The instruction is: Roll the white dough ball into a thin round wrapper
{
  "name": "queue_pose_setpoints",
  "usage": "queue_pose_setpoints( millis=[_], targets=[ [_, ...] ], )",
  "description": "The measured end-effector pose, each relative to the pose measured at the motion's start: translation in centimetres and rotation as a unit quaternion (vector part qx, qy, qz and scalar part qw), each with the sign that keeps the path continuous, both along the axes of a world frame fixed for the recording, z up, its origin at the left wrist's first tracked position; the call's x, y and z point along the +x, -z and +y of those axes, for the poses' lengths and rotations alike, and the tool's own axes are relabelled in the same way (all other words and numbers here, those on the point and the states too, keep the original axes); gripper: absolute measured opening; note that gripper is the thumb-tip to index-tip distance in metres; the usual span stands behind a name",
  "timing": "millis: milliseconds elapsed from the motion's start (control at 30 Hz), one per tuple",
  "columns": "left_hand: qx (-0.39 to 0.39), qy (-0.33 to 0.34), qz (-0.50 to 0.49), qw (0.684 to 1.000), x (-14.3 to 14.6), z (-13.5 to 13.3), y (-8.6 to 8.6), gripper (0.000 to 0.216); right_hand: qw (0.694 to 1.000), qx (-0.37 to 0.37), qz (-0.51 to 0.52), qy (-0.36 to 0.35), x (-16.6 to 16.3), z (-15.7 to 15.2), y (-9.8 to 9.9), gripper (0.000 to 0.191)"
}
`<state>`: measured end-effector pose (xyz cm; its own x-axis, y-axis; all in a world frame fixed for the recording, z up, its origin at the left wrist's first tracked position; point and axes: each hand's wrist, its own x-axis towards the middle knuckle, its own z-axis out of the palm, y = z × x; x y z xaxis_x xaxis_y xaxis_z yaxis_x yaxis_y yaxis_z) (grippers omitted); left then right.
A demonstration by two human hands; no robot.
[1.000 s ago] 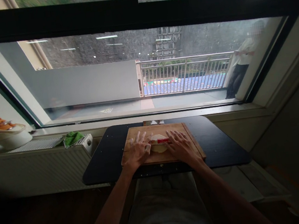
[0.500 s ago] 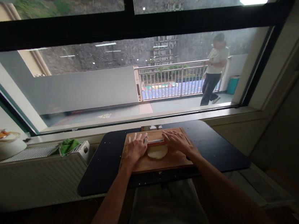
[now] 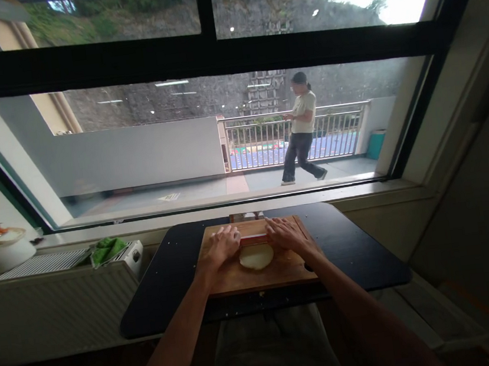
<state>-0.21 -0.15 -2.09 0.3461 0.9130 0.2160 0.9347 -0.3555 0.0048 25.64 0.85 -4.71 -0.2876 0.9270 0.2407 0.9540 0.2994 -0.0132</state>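
Note:
A pale, flat round of dough [image 3: 256, 257] lies on a wooden cutting board [image 3: 234, 282]. Along its far edge runs a slim rolling pin [image 3: 254, 240], reddish with a pale streak. My left hand [image 3: 224, 246] is over the pin's left end, fingers bent around it. On the other end rests my right hand [image 3: 285, 234], its fingers likewise curled over the pin. Both palms hide the ends of the pin.
The board lies on a dark table [image 3: 355, 252] with small crumbs, against a windowsill. On the left are a radiator [image 3: 55, 307], a green cloth [image 3: 108, 250] and a white pot [image 3: 1, 254]. Outside the window a person [image 3: 302, 122] walks past a railing.
The fingers of my left hand have drawn in from a more spread pose, and more of the dough's far part shows. Outside, the person has walked left. My view has tilted slightly up.

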Motion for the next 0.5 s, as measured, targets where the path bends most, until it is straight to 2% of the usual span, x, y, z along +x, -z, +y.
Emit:
queue_pose_setpoints(
  millis=[100, 200, 367, 500],
  targets=[
    [-0.024, -0.027, -0.029, 0.999, 0.0, -2.0, -0.2, 0.044, 0.998, 0.026, -0.048, -0.043, 0.3, -2.7, -0.1, 0.049],
    [-0.032, -0.038, -0.057, 0.997, -0.2, -4.4, -0.1, 0.045, 0.996, 0.044, -0.059, -0.042, -0.1, -5.9, -0.7, 0.048],
    [0.023, -0.008, -0.090, 0.996, -0.7, -7.9, 1.4, 0.048, 0.996, 0.077, 0.043, 0.008, -1.3, -10.2, -1.4, 0.043],
    [0.050, 0.006, -0.105, 0.993, -0.7, -9.4, 2.3, 0.050, 0.993, 0.084, 0.084, 0.015, -1.4, -12.0, -0.4, 0.035]
  ],
)
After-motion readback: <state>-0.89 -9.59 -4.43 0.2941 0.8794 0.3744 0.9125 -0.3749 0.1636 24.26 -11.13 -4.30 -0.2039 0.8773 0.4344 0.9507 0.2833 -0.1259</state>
